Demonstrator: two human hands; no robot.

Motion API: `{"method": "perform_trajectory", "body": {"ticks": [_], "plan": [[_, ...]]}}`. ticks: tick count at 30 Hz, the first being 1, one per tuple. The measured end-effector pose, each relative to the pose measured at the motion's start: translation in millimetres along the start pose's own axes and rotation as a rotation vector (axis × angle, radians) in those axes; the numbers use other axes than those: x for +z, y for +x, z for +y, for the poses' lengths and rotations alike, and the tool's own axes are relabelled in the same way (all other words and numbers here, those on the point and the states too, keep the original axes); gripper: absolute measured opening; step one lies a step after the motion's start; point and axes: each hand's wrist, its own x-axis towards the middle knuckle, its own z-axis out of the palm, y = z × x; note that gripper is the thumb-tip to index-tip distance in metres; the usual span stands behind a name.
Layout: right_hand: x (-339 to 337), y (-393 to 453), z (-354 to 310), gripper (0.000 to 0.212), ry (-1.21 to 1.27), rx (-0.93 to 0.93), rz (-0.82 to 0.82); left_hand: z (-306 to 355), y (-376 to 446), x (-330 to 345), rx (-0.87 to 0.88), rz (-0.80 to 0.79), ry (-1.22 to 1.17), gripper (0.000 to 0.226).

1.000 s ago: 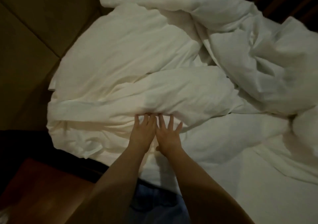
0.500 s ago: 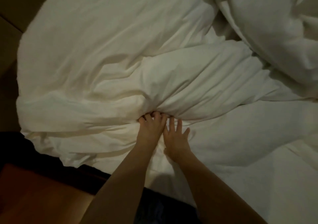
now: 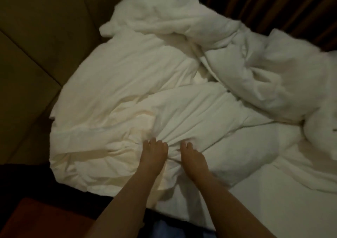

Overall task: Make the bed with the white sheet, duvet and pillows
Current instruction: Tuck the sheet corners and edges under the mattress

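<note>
1. Left hand [image 3: 154, 152] and right hand [image 3: 190, 155] lie side by side, a small gap apart, near the edge of the bed. The fingers [image 3: 184, 143] of each hand are curled and dig into a gathered fold of the white duvet [image 3: 182, 110]; creases radiate from both grips.
2. The duvet lies in a crumpled heap across the head end of the bed, bunched thickest at the far right [image 3: 273, 69], beside the padded headboard [image 3: 36, 36]. A flat stretch of white sheet [image 3: 273, 210] shows at lower right. No pillow can be told apart from the heap.
3. Risk, narrow grip: both hands hold close together at one point, so a pull probably drags a rope of cloth rather than a flat edge, and the twist stays in.
4. Risk, unknown edge: whether the fold is a hem or mid-panel cannot be told; a mid-panel pull likely spreads the duvet askew.
5. Risk, sheet drag: the heap rests on the sheet, so a hard tug may wrinkle it or pull it loose.
6. Risk, overhang: cloth already droops over the near edge [image 3: 76, 173] and could slide to the floor.
</note>
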Motion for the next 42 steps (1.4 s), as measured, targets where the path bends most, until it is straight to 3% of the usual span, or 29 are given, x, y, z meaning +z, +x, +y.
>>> {"method": "perform_trajectory", "body": {"ticks": [4, 8, 11, 13, 16, 18, 19, 22, 23, 26, 27, 29, 31, 32, 33, 39, 42], "plan": [[-49.8, -10.4, -6.7, 0.076, -0.038, 0.093, -0.014, -3.9, -7.5, -41.1, 0.01, -0.017, -0.1, 0.031], [-138.5, -2.7, -21.3, 0.04, -0.112, 0.053, 0.011, -29.1, 2.3, -100.7, 0.014, 0.017, -0.102, 0.031], [-176.3, -5.1, -41.1, 0.034, -0.073, 0.133, 0.058, -51.3, -6.7, -140.2, 0.049, 0.031, -0.131, 0.034], [-169.5, -32.3, -67.1, 0.032, -0.018, 0.193, 0.048, -58.4, -24.9, -151.1, 0.013, 0.044, -0.132, 0.025], [-119.6, -107.9, -120.6, 0.023, 0.092, 0.174, -0.057, -47.4, -95.9, -107.8, 0.086, -0.256, -0.128, 0.03], [-106.1, -134.1, -148.2, 0.018, 0.128, 0.138, -0.202, -45.1, -138.1, -81.9, 0.114, -0.336, -0.115, 0.044], [-107.3, -132.2, -154.8, 0.014, 0.136, 0.101, -0.234, -53.8, -142.6, -62.6, 0.112, -0.235, -0.128, 0.048], [-139.3, -90.3, -150.6, 0.015, 0.124, 0.031, -0.011, -85.4, -126.9, -92.0, 0.062, -0.095, -0.087, 0.032], [-151.7, -74.4, -146.0, 0.02, 0.069, 0.028, -0.029, -93.5, -119.5, -105.6, 0.021, -0.036, -0.057, 0.016], [-143.6, -72.9, -144.4, 0.028, 0.071, 0.09, -0.121, -92.3, -114.4, -121.0, -0.008, -0.025, -0.026, 0.012], [-130.1, -91.4, -150.7, 0.028, 0.07, 0.082, -0.167, -86.0, -119.6, -103.3, 0.025, -0.088, -0.021, 0.011], [-93.0, -146.2, -163.6, 0.027, 0.081, -0.021, -0.339, -61.9, -153.1, -61.2, 0.078, -0.383, -0.131, 0.045], [-78.4, -175.0, -165.7, 0.027, 0.095, -0.048, -0.514, -37.1, -180.9, -46.6, 0.083, -0.442, -0.136, 0.056], [-78.3, -170.9, -161.9, 0.026, 0.095, -0.012, -0.523, -29.0, -184.1, -55.8, 0.07, -0.561, -0.123, 0.058], [-82.4, -160.5, -156.7, 0.026, 0.086, 0.012, -0.512, -21.5, -182.9, -61.3, 0.043, -0.578, -0.146, 0.058], [-95.7, -135.6, -144.2, 0.029, 0.161, 0.077, -0.403, -10.1, -164.4, -78.9, 0.124, -0.507, -0.281, 0.093], [-94.1, -148.8, -136.9, 0.038, 0.29, 0.129, -0.358, 7.5, -164.3, -84.8, 0.052, -0.474, -0.304, 0.067]]}}
